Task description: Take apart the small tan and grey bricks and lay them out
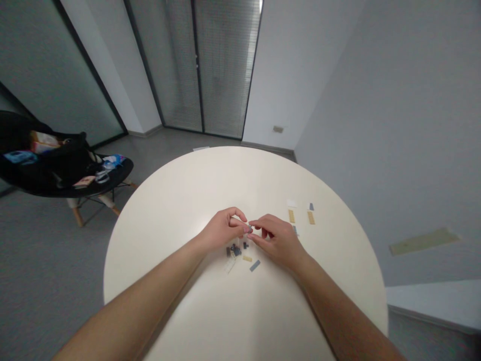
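Note:
Over the middle of the table, my left hand [223, 229] pinches a small grey toy brick [250, 229] between thumb and fingers. From the other side, my right hand [277, 237] has its thumb and forefinger closed around the same piece, and its other fingers are curled. The fingertips partly cover the brick, so its exact shape is hidden. Just below my hands lies a cluster of dark bricks [235, 250], with a small black piece [245, 245] beside it. Nearer to me are a tan brick [247, 258], a grey plate piece [255, 265] and a pale, clear-looking piece [230, 265].
Beyond my right hand lie two tan plate pieces [291, 216], a white piece [292, 203] and a grey wedge-like piece [311, 206]. Everything rests on a round white table [180, 200]. A black chair [48, 185] with a bag and packets stands at the left.

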Available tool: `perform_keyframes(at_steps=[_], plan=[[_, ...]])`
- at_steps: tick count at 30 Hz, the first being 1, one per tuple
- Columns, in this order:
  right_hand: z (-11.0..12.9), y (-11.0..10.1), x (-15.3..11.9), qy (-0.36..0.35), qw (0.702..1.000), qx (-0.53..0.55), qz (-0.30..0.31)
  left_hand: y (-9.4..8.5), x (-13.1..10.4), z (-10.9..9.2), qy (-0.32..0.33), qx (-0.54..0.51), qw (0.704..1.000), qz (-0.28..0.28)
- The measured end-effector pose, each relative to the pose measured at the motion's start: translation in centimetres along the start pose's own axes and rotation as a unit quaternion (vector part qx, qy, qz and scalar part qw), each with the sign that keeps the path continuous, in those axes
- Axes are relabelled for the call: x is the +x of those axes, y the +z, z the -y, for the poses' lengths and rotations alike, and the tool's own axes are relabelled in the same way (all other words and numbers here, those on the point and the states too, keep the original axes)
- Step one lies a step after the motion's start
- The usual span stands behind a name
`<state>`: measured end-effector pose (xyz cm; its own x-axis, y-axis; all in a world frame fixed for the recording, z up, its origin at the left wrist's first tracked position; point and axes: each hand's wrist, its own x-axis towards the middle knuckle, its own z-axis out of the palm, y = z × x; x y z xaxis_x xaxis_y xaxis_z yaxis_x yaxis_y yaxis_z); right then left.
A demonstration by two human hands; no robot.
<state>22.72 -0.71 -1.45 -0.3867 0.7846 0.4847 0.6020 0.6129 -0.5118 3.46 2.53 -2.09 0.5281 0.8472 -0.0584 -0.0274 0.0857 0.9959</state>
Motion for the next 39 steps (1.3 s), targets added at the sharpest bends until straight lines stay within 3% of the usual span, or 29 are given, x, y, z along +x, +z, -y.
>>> perform_keyframes(at_steps=[14,18,26,31,35,39], plan=[[0.1,-0.6,-0.2,-0.009,1.000,-0.015,0.021,-0.2,-0.1,0.1,-0.006,0.012,0.999,0.043],[-0.1,-1.4,-0.1,0.013,1.000,-0.023,0.012,-0.6,-0.3,-0.2,0.007,0.141,0.989,0.053],[-0.6,-2.3,0.0,0.080,0.996,-0.029,-0.027,-2.3,-1.4,-2.3,-0.032,0.351,0.926,0.132],[-2.8,-4.6,-0.8,0.191,0.977,-0.064,-0.070,-3.4,-1.9,-2.2,-0.050,0.407,0.896,0.174],[-5.5,-7.5,-1.8,0.342,0.931,-0.089,-0.092,-3.7,-2.1,-2.0,-0.055,0.423,0.885,0.187],[-7.5,-9.1,-2.8,0.427,0.895,-0.125,-0.039,-3.8,-2.1,-2.1,-0.056,0.437,0.877,0.192]])
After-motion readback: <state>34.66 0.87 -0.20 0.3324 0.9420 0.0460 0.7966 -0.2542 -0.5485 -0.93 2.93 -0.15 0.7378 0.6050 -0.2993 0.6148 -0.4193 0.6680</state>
